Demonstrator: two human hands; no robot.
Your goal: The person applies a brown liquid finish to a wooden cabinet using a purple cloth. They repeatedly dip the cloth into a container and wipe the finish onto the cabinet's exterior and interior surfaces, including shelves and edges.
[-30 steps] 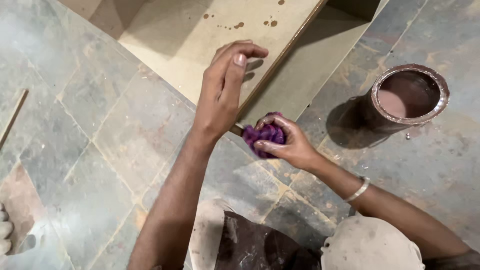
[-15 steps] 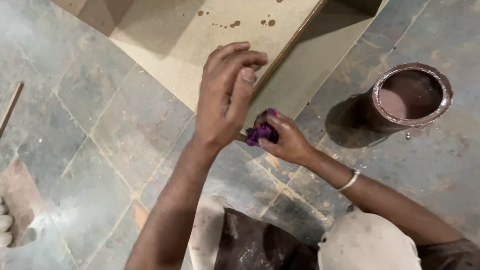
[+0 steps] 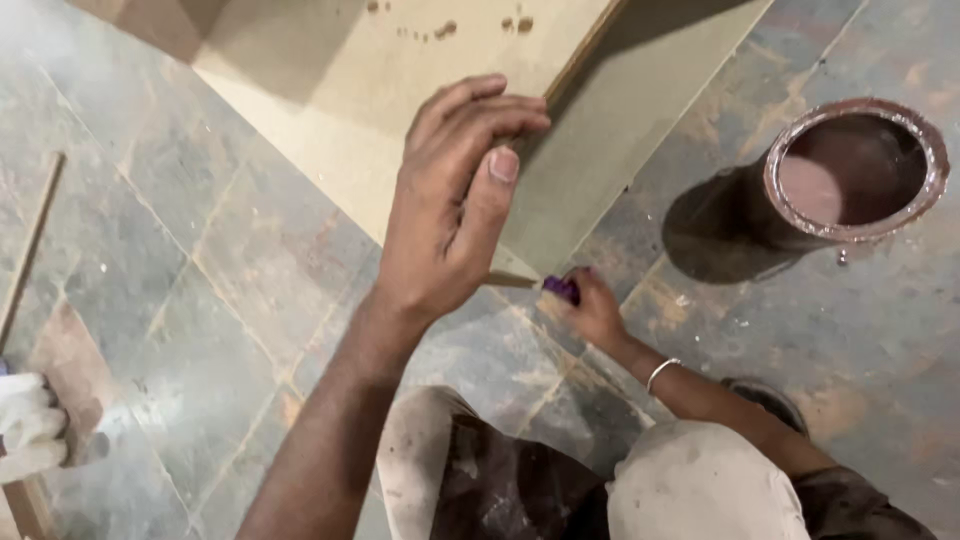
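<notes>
Sliding my right hand (image 3: pixel 598 312) lower, fingers squeezed on the purple rag (image 3: pixel 562 289) at the board (image 3: pixel 330 120) corner; left hand (image 3: pixel 455 205) fingers together, lifted closer.

Floor at 9 o'clock: open slate tiles (image 3: pixel 170 300), bare apart from a thin wooden strip (image 3: pixel 32 245) along the far edge.
Board at 12 o'clock: pale sheet (image 3: pixel 330 110) blocks low passage; its raised edge (image 3: pixel 585 45) stands beside the left hand (image 3: pixel 450 215).
Can at 2 o'clock: open paint can (image 3: pixel 855 170) stands well apart from the right hand (image 3: pixel 595 310), bare floor between.
Near side at 6 o'clock: knees (image 3: pixel 690 485) close it off.
</notes>
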